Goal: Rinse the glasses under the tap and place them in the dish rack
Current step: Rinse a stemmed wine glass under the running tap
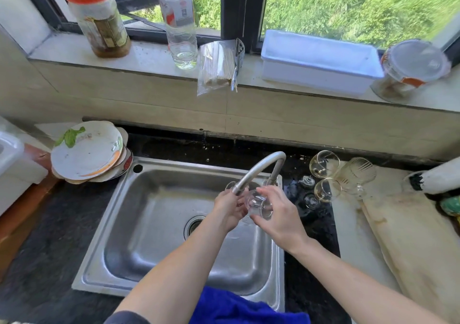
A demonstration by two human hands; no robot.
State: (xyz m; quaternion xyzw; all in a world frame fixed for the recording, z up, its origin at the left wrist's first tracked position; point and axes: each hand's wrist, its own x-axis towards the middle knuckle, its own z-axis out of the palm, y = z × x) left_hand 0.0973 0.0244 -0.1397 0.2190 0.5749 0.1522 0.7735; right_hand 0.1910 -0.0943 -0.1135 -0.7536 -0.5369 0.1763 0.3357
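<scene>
Stainless-steel sink [149, 236] with one curved tap [258, 168], set in a dark surface [37, 261]. One clear glass [256, 202] is held on its side just below the spout, over the basin, presumably so that rinse water drains into the sink rather than onto the surface. The left hand [227, 211] has its fingers curled round one end and the right hand [278, 216] grasps the other, a two-handed hold suited to turning a wet, slippery object. Whether water is running cannot be told. Three waiting glasses [327, 189], some with yellowish residue, stand close together right of the tap, within reach of the right hand. One stack of soiled plates [87, 154], number unclear, sits left of the sink. No dish rack can be identified, so placement is judged not yet begun.
</scene>
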